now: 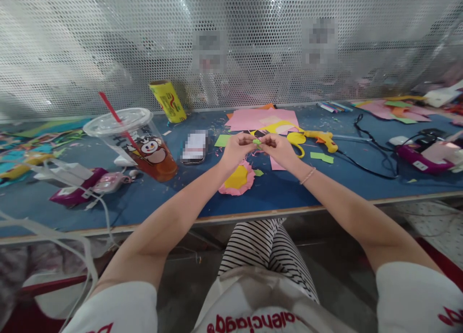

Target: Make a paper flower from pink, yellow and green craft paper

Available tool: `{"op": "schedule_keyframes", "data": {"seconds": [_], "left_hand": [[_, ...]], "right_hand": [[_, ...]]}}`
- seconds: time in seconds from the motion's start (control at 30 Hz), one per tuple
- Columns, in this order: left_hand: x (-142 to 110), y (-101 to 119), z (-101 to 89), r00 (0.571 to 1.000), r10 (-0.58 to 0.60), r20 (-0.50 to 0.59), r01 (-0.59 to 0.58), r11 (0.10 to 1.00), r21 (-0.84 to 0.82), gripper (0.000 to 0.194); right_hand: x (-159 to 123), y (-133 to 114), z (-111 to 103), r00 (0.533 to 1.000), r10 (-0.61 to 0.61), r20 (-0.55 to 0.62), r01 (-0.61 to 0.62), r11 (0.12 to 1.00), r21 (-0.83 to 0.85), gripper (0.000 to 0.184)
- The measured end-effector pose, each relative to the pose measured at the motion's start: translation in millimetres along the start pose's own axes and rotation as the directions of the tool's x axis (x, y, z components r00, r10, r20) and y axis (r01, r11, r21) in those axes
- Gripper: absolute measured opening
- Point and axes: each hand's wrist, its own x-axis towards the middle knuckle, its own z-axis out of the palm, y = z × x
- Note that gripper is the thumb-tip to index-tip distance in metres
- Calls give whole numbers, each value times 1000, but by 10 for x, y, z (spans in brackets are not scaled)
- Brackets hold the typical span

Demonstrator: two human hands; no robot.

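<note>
Between my left hand (238, 147) and my right hand (277, 146) is a small piece of green paper (256, 142), pinched in the fingertips of both. Just below my left hand lies a paper flower (237, 178) with a yellow middle and a ruffled pink rim; a green leaf-shaped scrap (259, 173) sits at its right side. To the right of my right hand are yellow-handled scissors (298, 145), partly hidden by the hand and papers. A flat green paper (222, 140) lies to the left of my left hand.
A plastic cup of brown drink (144, 152) with a red straw stands at left, near a phone (195, 147) and a yellow cardboard tube (169, 101). Pink sheets (262, 119) lie behind my hands. A yellow glue gun (321, 139) trails a black cord. Purple power strips (421, 160) sit at both sides.
</note>
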Motion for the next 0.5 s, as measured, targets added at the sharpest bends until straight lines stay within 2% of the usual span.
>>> {"op": "schedule_keyframes", "data": {"seconds": [0.27, 0.5], "left_hand": [[5, -16, -2, 1000, 27, 11, -28, 1000, 8, 22], [-6, -6, -5, 990, 137, 39, -140, 986, 86, 16]], "right_hand": [[-5, -14, -10, 1000, -26, -5, 26, 999, -39, 23], [-7, -19, -23, 999, -13, 31, 15, 998, -56, 23]]}}
